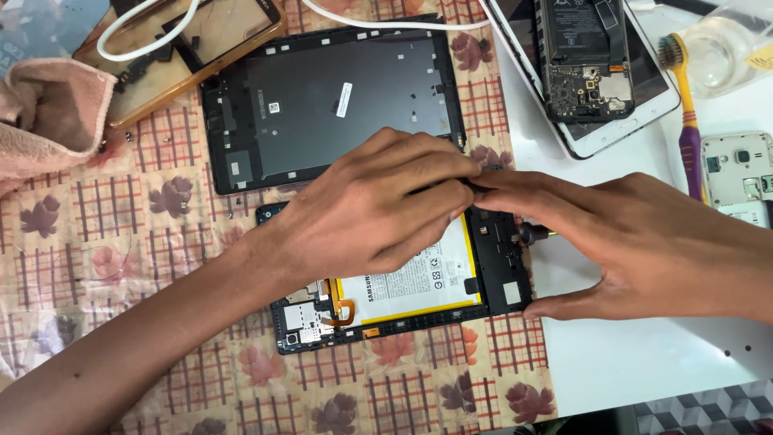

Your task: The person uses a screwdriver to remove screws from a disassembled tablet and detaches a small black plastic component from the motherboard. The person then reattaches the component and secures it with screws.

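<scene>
An opened tablet (pixel 499 278) lies on a patterned cloth, its white battery (pixel 411 286) with a yellow border exposed. My left hand (pixel 370 209) rests over the tablet's upper middle, fingertips pinched at its top right edge. My right hand (pixel 636 242) reaches in from the right; its fingertips meet the left hand's at that same edge, and its thumb presses the tablet's lower right corner. A black screwdriver handle (pixel 533 234) shows under my right hand. What the fingertips grip is hidden.
The tablet's dark back cover (pixel 338 97) lies just behind. A pink towel (pixel 48 113) sits far left, a brown-framed device (pixel 185 48) behind it. An opened phone on a white tablet (pixel 596 72), a toothbrush (pixel 684 105), a clear bowl (pixel 725 48) and a white phone frame (pixel 737 173) are on the right.
</scene>
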The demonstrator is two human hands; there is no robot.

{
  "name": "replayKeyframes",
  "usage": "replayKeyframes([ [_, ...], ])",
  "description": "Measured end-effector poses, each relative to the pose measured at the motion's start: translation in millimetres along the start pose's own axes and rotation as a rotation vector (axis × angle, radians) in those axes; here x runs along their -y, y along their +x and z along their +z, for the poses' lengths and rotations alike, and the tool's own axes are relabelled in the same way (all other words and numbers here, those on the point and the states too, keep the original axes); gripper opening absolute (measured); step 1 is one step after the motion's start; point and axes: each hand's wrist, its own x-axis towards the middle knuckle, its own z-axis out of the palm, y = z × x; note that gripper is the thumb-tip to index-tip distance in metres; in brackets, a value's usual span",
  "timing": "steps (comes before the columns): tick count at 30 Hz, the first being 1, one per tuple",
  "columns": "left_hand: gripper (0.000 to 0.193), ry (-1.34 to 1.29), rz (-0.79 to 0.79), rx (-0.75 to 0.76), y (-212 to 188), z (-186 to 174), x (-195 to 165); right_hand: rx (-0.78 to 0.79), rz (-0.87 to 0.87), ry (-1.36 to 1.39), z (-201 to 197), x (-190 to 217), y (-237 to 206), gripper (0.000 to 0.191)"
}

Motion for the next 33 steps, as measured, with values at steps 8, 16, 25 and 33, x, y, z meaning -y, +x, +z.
replayKeyframes([
  [8,0.022,-0.016,0.028,0.030,-2.9,6.5,5.4,0.001,-0.027,-0.013,6.0,-24.7,-3.9,0.115],
  [16,0.025,-0.021,0.060,0.137,-2.1,6.7,1.8,-0.273,-0.159,-0.130,5.0,-47.6,-20.9,0.104],
  [25,0.033,0.085,0.040,0.242,5.1,3.8,-4.3,0.091,0.188,-0.247,1.3,-34.6,-23.6,0.112],
  [33,0.036,0.568,0.202,0.282,8.9,8.3,-14.3,0.222,0.212,-0.317,3.0,-32.9,-20.1,0.114],
])
